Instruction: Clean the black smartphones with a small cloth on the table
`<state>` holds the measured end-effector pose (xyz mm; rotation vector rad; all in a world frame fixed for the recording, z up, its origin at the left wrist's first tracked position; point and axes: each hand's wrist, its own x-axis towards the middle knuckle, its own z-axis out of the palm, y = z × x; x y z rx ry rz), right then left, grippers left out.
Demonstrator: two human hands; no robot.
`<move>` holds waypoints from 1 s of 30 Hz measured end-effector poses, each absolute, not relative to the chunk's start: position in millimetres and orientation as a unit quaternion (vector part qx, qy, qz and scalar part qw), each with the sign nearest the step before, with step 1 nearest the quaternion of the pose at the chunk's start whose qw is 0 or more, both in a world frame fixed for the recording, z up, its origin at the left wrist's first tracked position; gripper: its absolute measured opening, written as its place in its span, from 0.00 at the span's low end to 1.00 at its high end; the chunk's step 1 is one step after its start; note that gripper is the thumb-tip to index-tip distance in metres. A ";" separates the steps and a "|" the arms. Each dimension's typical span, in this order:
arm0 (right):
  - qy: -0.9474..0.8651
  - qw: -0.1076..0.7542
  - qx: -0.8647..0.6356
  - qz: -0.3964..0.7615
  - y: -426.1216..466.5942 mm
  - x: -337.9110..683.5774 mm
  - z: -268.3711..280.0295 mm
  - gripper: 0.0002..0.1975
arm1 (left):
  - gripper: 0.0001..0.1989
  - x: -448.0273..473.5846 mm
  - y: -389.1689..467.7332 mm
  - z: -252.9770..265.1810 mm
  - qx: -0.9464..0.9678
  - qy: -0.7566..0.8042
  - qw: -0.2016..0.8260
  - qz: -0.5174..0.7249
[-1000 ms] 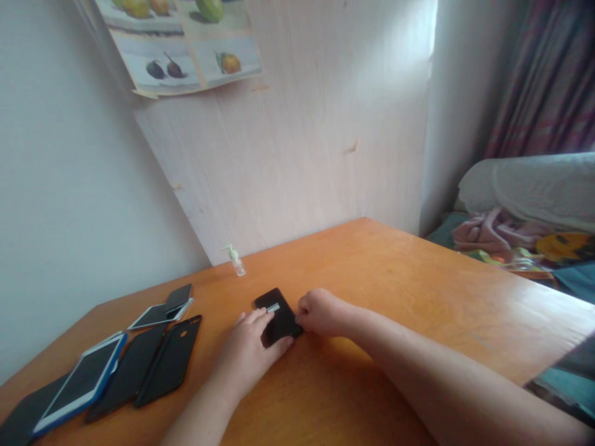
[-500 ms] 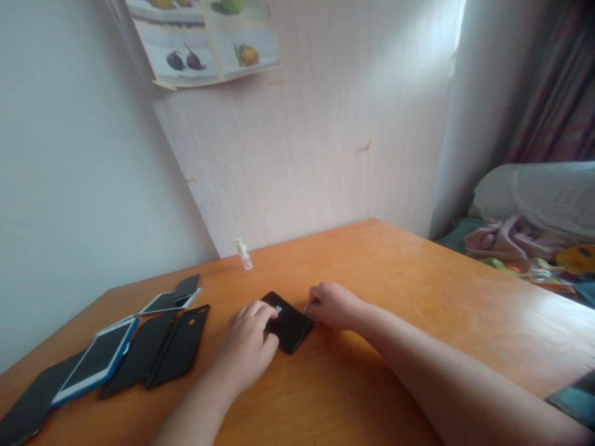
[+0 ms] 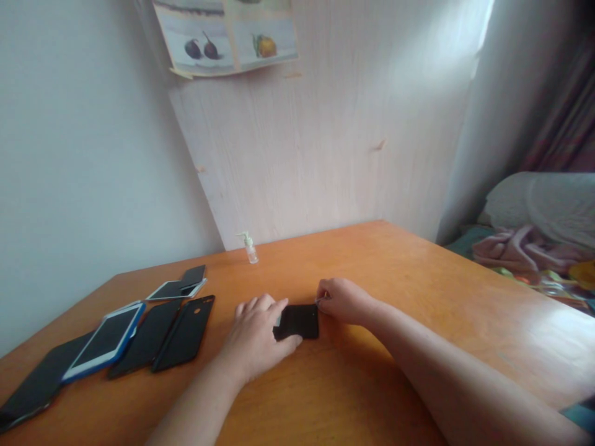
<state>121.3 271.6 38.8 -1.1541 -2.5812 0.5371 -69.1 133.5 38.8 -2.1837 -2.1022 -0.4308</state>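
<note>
a pale label-like patch [image 3: 277, 321] is showing on the black phone [image 3: 300, 322], just beside the fingers of the left hand [image 3: 258, 334], and whatever it is bearing is too small and too covered to read. the black phone is lying flat on the orange-brown table [image 3: 395, 272], between the two hands. the left hand is covering its left end, with the thumb reaching along the near edge and the forefinger along the far edge, so this half-open grip is spanning the phone and holding it from both sides. the right hand [image 3: 341, 301] is curling at the phone's far right corner, thumb and forefinger closing in a pinch on a small pale thing [image 3: 320, 301]; whether that piece is touching the phone, i cannot tell. off to the left, a blue-edged tablet [image 3: 106, 337] is lying near a black cover with a round hole [image 3: 188, 334], and a white-edged tablet [image 3: 165, 289] is lying behind them. a clear pump bottle [image 3: 251, 253] is standing near the table's back edge.
</note>
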 end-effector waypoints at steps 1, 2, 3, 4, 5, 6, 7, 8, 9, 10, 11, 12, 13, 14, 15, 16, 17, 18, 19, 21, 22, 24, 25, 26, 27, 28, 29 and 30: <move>-0.888 0.131 -0.400 0.183 271.7 121.2 38.6 0.09 | 0.31 -68.6 133.7 37.8 -0.710 -0.687 0.042 -0.148; -0.888 0.131 -0.401 0.182 271.7 120.7 38.3 0.09 | 0.29 -68.3 134.2 36.2 -0.710 -0.685 0.040 -0.159; -0.889 0.129 -0.400 0.181 271.6 119.8 37.8 0.08 | 0.28 -68.3 134.8 34.3 -0.711 -0.681 0.034 -0.170; -0.890 0.128 -0.399 0.181 271.3 118.7 37.3 0.08 | 0.27 -68.4 135.6 32.3 -0.712 -0.678 0.025 -0.180; -0.891 0.127 -0.397 0.181 270.9 117.3 36.8 0.08 | 0.26 -68.7 136.4 30.3 -0.712 -0.676 0.016 -0.187; -0.891 0.126 -0.396 0.182 270.3 115.9 36.5 0.08 | 0.26 -69.0 137.3 28.5 -0.711 -0.676 0.008 -0.193; -0.891 0.125 -0.395 0.183 269.4 114.6 36.5 0.08 | 0.25 -69.2 138.2 27.0 -0.709 -0.678 0.002 -0.195; -0.892 0.123 -0.394 0.185 268.2 113.7 36.8 0.08 | 0.25 -69.3 139.1 25.8 -0.707 -0.679 -0.001 -0.196; -0.892 0.120 -0.393 0.188 266.7 113.3 37.7 0.08 | 0.25 -69.4 139.8 25.0 -0.705 -0.681 -0.001 -0.198; -0.893 0.116 -0.390 0.192 264.9 113.5 39.0 0.08 | 0.26 -69.3 140.4 24.4 -0.702 -0.683 0.001 -0.201; -0.894 0.111 -0.387 0.195 262.8 114.5 40.8 0.08 | 0.26 -69.1 140.8 24.0 -0.699 -0.686 0.002 -0.203; -0.896 0.106 -0.383 0.198 260.6 116.1 42.9 0.07 | 0.25 -68.8 141.2 23.9 -0.697 -0.688 0.001 -0.204; -0.898 0.097 -0.376 0.204 258.5 118.3 45.0 0.07 | 0.25 -68.5 141.4 23.9 -0.695 -0.689 0.000 -0.205; -0.900 0.083 -0.369 0.218 256.8 120.9 47.0 0.07 | 0.25 -68.2 141.4 24.1 -0.694 -0.690 -0.002 -0.206; -0.900 0.064 -0.360 0.238 255.7 123.7 48.7 0.07 | 0.25 -67.8 141.3 24.3 -0.693 -0.691 -0.004 -0.208; -0.899 0.043 -0.350 0.261 255.2 126.2 49.8 0.07 | 0.25 -67.4 141.1 24.7 -0.692 -0.691 -0.006 -0.210; -0.897 0.026 -0.340 0.281 255.6 128.1 50.1 0.07 | 0.25 -66.9 140.9 25.1 -0.691 -0.691 -0.009 -0.211; -0.896 0.018 -0.333 0.294 256.6 129.2 49.8 0.07 | 0.25 -66.5 140.6 25.4 -0.689 -0.692 -0.011 -0.214; -0.896 0.020 -0.331 0.296 258.1 129.3 48.9 0.07 | 0.25 -66.0 140.4 25.5 -0.688 -0.693 -0.012 -0.216; -0.898 0.053 -0.343 0.271 261.8 126.2 45.7 0.07 | 0.25 -65.2 140.3 25.0 -0.687 -0.693 -0.010 -0.220; -0.897 0.073 -0.354 0.255 263.4 123.6 44.0 0.07 | 0.25 -64.8 140.4 24.4 -0.687 -0.693 -0.007 -0.221; -0.893 0.104 -0.375 0.228 265.0 118.1 41.4 0.08 | 0.25 -64.2 140.7 23.1 -0.685 -0.694 -0.003 -0.223; -0.891 0.112 -0.382 0.218 264.9 116.0 40.7 0.09 | 0.25 -64.0 140.9 22.5 -0.684 -0.695 -0.002 -0.223; -0.891 0.116 -0.385 0.212 264.2 115.0 40.6 0.09 | 0.25 -63.7 141.1 22.2 -0.682 -0.697 -0.001 -0.222; -0.892 0.116 -0.384 0.208 263.1 115.2 40.9 0.08 | 0.25 -63.5 141.2 22.0 -0.679 -0.700 0.000 -0.221; -0.895 0.111 -0.377 0.208 261.9 116.7 41.7 0.08 | 0.25 -63.3 141.1 22.1 -0.678 -0.702 0.000 -0.219; -0.900 0.102 -0.366 0.213 260.9 119.2 42.8 0.07 | 0.26 -63.2 141.0 22.3 -0.678 -0.703 0.002 -0.216; -0.905 0.088 -0.350 0.224 260.4 122.4 44.0 0.06 | 0.26 -63.0 140.9 22.5 -0.677 -0.704 0.003 -0.213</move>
